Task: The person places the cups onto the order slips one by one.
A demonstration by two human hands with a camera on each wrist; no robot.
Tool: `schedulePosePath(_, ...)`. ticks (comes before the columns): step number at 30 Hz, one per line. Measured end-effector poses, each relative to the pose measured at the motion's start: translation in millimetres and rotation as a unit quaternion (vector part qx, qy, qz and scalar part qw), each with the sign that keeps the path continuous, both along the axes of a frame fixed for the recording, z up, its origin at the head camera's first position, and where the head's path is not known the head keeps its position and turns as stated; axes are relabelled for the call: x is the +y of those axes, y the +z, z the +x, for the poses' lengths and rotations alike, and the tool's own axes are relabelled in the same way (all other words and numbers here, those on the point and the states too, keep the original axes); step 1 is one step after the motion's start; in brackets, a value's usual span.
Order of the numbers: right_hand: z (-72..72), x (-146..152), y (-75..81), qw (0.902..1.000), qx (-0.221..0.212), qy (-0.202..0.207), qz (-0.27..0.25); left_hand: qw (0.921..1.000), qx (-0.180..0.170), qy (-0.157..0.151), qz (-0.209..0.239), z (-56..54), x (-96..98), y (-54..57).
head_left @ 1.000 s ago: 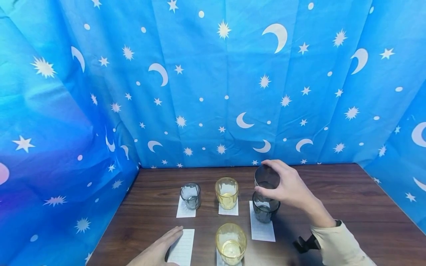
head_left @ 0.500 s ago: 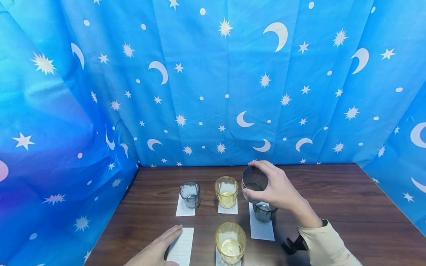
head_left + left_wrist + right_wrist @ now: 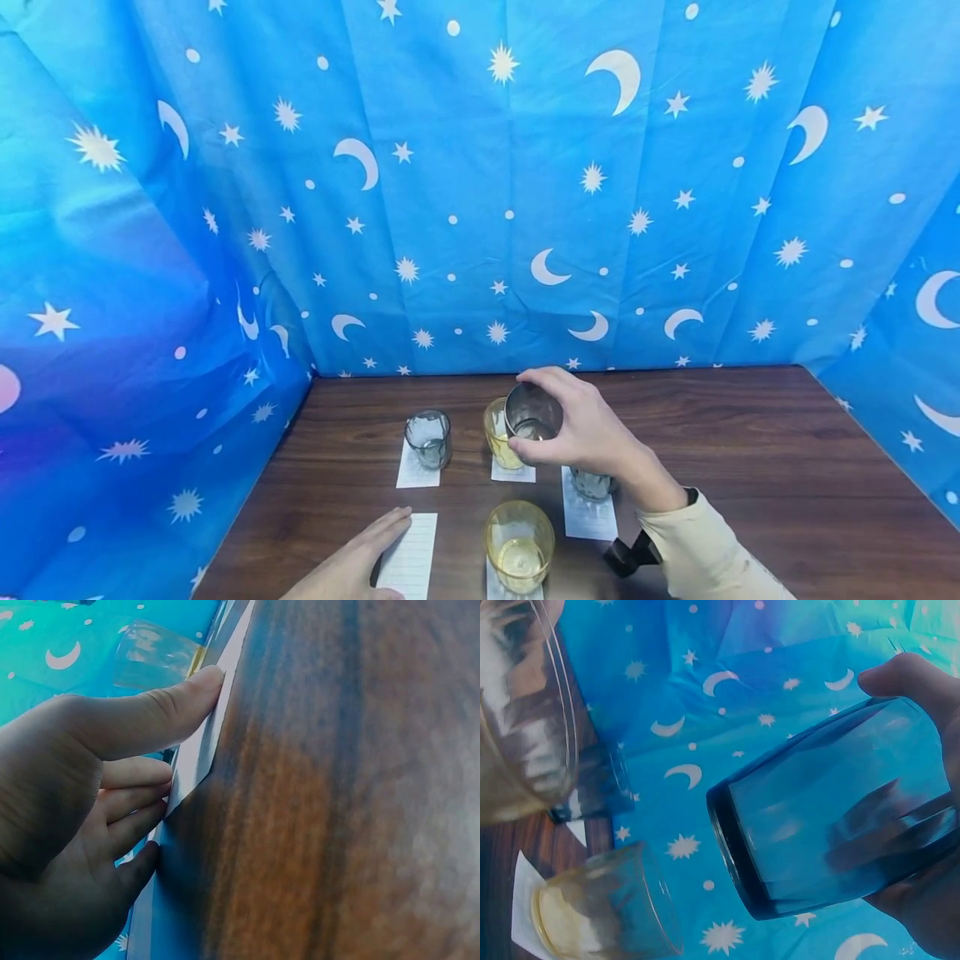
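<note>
My right hand (image 3: 592,429) grips a dark grey glass (image 3: 531,410) by its sides, thumb on the near side. In the right wrist view this grey glass (image 3: 832,810) is held up clear of the table, its thick base toward the left. Seen from the head, it overlaps the back yellow glass (image 3: 498,433). Behind the right wrist, another grey glass (image 3: 592,483) stands on a paper slip, partly hidden. My left hand (image 3: 356,558) rests at a lined paper slip (image 3: 412,550), fingers extended; the left wrist view shows the thumb (image 3: 202,679) at the paper's edge.
A yellow glass (image 3: 520,546) stands on paper at the front middle. At the back left a small grey glass (image 3: 428,440) sits on another slip (image 3: 417,475). The brown wooden table (image 3: 750,450) ends at a blue star-and-moon curtain (image 3: 450,208).
My right hand has carried the dark grey glass leftward, from above the standing grey glass to in front of the back yellow one. The left hand stays in place.
</note>
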State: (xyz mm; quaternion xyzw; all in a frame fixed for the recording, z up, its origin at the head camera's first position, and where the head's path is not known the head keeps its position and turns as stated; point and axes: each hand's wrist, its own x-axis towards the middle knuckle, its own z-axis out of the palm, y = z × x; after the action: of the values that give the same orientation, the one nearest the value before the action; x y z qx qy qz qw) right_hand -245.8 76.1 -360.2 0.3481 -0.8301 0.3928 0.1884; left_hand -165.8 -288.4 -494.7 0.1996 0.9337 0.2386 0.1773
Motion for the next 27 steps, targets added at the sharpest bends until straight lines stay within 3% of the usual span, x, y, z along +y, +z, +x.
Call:
schedulePosePath(10, 3.9, -14, -1.8, 0.9998, 0.003, 0.019, 0.009, 0.9997, -0.022, 0.011, 0.002, -1.5, -0.6, -0.9)
schedulePosePath(17, 10.3, -29, -4.1, 0.999, -0.021, 0.039, 0.008, 0.9998, 0.015, -0.014, -0.005, 0.5, -2.1, -0.6)
schedulePosePath(21, 14.2, -42, -6.2, 0.9981, -0.034, 0.046, 0.024, 0.9998, 0.016, -0.007, -0.007, 0.9, -1.6, -1.3)
schedulePosePath(27, 17.9, -60, -10.9, 0.9969, -0.014, 0.054, 0.055, 0.9988, 0.044, -0.02, -0.003, 0.0, -3.7, -2.6)
